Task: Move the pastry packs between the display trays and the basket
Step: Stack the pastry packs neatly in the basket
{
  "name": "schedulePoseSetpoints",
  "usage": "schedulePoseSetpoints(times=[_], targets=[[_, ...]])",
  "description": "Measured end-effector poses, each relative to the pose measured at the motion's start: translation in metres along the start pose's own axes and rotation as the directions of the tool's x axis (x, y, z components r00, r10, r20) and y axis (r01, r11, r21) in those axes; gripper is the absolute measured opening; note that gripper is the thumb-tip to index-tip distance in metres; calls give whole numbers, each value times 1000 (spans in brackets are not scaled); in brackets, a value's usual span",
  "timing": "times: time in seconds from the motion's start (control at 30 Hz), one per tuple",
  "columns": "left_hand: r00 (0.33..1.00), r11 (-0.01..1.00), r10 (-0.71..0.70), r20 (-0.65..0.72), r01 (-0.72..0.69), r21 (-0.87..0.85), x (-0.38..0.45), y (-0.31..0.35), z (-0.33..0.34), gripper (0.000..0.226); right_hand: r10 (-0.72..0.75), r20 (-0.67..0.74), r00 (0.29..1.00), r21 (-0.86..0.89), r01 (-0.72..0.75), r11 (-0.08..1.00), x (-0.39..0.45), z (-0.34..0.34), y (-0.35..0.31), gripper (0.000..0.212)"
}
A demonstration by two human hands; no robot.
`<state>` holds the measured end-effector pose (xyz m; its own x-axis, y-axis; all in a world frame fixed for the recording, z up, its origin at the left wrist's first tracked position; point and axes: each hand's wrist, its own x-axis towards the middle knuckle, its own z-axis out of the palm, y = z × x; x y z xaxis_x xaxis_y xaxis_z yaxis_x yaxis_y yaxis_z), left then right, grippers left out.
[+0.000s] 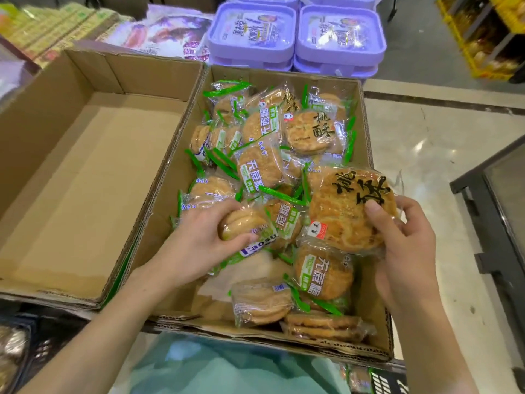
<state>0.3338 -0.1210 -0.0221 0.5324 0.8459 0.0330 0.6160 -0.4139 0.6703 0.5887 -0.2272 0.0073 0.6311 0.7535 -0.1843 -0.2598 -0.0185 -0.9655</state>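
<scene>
A cardboard display tray (366,115) in the middle holds several clear packs of round golden pastries with green-edged wrappers. My left hand (199,237) reaches into it and grips a green-labelled pastry pack (244,223) near the tray's middle. My right hand (406,245) holds a bigger pastry pack with black characters (346,211), lifted a little above the pile at the tray's right side. A second cardboard tray (42,115) on the left has nothing in it. A dark basket (383,382) shows only as a corner at the bottom edge.
Purple lidded tubs (295,38) are stacked behind the trays, with bagged goods (159,32) to their left. A dark metal rack (494,211) stands to the right on the pale floor. Yellow shelving (477,32) is at the top right.
</scene>
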Motion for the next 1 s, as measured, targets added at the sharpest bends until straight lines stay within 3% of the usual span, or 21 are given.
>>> schedulePoseSetpoints(times=[0.1, 0.2, 0.27, 0.47, 0.63, 0.7, 0.87, 1.0], targets=[[941, 914, -251, -226, 153, -376, -17, 7, -21, 40, -9, 31, 999, 7, 8, 1000, -1, 13, -4, 29], [830, 726, -455, -323, 135, -675, -39, 3, -42, 44, 10, 106, 994, 11, -11, 1000, -9, 40, -6, 42], [771, 647, -520, -368, 74, -759, -61, -4, -59, 39, 11, 182, 983, -4, -11, 1000, -19, 65, -5, 51], [523, 495, -692, -498, -160, -854, -170, -46, -109, 30, 5, 460, 888, -64, 27, 998, -84, 166, 14, 38], [255, 470, -807, -532, -267, -841, -302, -103, -142, 60, 90, 706, 702, -137, 11, 991, -180, 261, 56, 63], [132, 472, -839, -527, -303, -827, -357, -127, -155, 49, 144, 771, 620, -175, -11, 985, -225, 300, 81, 74], [-208, 519, -855, -476, -305, -799, -484, -181, -175, 14, 235, 897, 375, -274, 52, 960, -331, 389, 149, 35], [-434, 538, -815, -384, -319, -780, -552, -221, -175, 4, 327, 916, 231, -364, 145, 920, -391, 441, 204, 38]])
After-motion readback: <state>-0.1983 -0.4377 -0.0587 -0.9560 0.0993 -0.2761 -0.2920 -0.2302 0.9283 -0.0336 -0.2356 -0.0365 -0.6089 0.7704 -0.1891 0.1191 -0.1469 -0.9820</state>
